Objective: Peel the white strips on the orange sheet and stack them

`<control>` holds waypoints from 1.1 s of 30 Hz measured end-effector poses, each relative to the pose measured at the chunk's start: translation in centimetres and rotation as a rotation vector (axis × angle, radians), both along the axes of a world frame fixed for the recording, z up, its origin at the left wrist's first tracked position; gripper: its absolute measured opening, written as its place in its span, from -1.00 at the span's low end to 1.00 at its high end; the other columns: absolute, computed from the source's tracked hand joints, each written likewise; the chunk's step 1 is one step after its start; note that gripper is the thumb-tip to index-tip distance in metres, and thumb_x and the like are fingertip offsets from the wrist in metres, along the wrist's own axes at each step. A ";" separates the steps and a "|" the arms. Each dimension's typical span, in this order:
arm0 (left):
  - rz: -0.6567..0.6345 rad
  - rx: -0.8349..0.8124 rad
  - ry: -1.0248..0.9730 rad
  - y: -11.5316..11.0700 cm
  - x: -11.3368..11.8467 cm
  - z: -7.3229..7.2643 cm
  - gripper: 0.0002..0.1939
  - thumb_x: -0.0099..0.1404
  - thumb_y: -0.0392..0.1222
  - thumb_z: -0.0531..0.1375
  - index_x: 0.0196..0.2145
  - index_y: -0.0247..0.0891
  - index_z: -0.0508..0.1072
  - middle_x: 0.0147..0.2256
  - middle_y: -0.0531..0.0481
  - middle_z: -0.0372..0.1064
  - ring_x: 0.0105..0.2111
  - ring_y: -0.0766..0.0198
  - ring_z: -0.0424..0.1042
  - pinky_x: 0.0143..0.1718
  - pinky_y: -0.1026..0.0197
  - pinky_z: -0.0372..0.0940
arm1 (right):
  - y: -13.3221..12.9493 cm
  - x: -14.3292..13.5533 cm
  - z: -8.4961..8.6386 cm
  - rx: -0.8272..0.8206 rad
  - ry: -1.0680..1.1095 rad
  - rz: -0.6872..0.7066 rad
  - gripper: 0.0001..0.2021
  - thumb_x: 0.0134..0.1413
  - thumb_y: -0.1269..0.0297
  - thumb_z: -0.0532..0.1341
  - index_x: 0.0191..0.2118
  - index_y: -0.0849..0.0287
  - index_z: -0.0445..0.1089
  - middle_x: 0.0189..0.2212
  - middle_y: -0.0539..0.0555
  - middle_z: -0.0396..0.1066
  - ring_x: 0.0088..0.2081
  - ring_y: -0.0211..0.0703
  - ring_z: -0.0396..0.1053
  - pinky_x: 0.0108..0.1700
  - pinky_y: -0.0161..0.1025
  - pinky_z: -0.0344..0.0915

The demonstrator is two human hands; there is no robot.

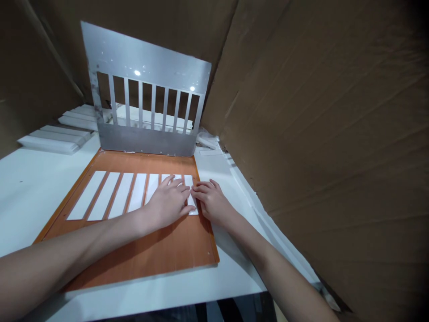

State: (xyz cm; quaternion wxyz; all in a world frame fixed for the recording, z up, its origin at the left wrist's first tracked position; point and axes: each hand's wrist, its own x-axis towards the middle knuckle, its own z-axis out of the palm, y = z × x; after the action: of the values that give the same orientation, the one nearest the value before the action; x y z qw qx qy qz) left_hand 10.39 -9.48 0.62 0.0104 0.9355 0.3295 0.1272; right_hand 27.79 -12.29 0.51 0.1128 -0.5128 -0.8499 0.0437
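An orange board lies on a white table, with a row of several white strips set side by side across it. A silver metal frame with slots stands tilted up at the board's far edge. My left hand rests over the strips near the right end of the row, fingers spread. On the rightmost strip, my right hand touches the right side with its fingertips, fingers apart. Neither hand is wrapped round anything.
Stacks of white strips lie at the back left of the white table. Clear plastic wrap sits behind the board's right corner. Brown cardboard walls rise at the back and right.
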 end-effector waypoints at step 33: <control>-0.106 -0.160 -0.063 3.3 -0.9 -0.4 -0.67 0.38 -0.04 -0.13 -0.23 -0.19 0.37 0.07 -0.04 0.26 0.17 0.04 0.07 0.12 -0.17 -0.08 | 0.0 0.0 -0.4 0.036 -0.064 -0.011 -0.66 -0.01 0.51 0.03 -0.10 0.22 0.38 -0.04 0.17 0.34 0.13 0.09 0.04 0.15 0.14 -0.10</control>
State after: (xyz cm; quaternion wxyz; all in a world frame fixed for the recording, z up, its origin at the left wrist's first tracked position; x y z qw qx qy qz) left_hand 9.51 -6.19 0.18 0.1022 0.9433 0.2883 0.1289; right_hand 27.82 -12.32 0.16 0.0951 -0.5164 -0.8509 0.0112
